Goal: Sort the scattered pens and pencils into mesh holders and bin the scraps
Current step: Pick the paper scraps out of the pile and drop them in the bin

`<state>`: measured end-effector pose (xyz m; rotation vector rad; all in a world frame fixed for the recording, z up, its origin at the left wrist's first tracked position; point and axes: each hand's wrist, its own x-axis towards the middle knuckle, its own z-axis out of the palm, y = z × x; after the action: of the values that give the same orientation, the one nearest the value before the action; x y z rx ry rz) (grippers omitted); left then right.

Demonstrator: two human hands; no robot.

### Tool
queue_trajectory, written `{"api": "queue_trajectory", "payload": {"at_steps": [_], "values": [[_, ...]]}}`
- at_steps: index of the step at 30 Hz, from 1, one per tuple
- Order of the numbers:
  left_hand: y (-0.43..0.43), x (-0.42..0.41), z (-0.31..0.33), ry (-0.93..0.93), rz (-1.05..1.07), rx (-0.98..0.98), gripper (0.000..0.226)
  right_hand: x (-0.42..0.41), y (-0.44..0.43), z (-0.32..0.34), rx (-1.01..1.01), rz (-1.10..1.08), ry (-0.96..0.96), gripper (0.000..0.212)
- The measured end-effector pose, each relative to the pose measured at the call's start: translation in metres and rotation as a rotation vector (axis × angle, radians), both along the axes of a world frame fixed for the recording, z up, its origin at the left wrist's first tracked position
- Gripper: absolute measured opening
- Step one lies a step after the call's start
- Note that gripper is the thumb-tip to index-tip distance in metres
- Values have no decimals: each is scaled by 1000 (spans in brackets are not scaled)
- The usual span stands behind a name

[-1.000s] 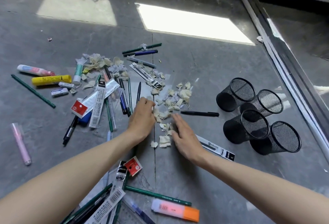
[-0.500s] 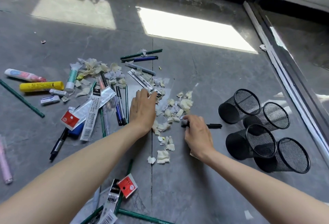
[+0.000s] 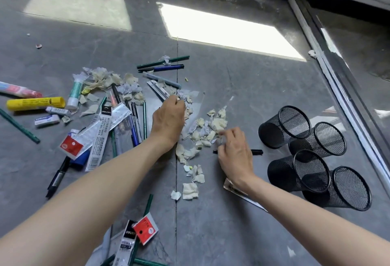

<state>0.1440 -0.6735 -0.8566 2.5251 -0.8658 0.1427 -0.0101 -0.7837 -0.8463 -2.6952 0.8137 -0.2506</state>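
Left of the mesh holders [image 3: 283, 127], the left hand [image 3: 168, 121] pinches scraps [image 3: 217, 123]; whether the right hand [image 3: 235, 156] grips the black pen [image 3: 256, 151] is unclear.

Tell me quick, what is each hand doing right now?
Left hand: fingers curled, pinching paper scraps.
Right hand: fingers blurred above the black pen; cannot tell.

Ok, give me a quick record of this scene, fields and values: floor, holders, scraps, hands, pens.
floor: grey tile
holders: four, mesh, tipped over at right, nothing seen inside
scraps: paper, strewn between hands and left
left hand: at scraps, grip unclear
right hand: over black pen, grip unclear
pens: loose, mostly left, none in holders
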Motion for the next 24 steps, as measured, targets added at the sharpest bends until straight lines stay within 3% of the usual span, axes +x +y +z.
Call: {"api": "queue_trajectory", "payload": {"at_steps": [4,8,14,20,24], "values": [[15,1,8,136,203,-214,18,16,-10,1,230,-20,38,51],[38,1,7,258,420,-208,16,41,-20,-10,411,-43,140,65],[55,-6,2,196,331,-49,15,65,-19,-20,414,21,187,62],[49,-15,0,239,286,-104,16,52,14,-16,368,286,234,61],[44,-24,-4,189,75,-111,25,33,28,-14,361,442,236,58]]}}
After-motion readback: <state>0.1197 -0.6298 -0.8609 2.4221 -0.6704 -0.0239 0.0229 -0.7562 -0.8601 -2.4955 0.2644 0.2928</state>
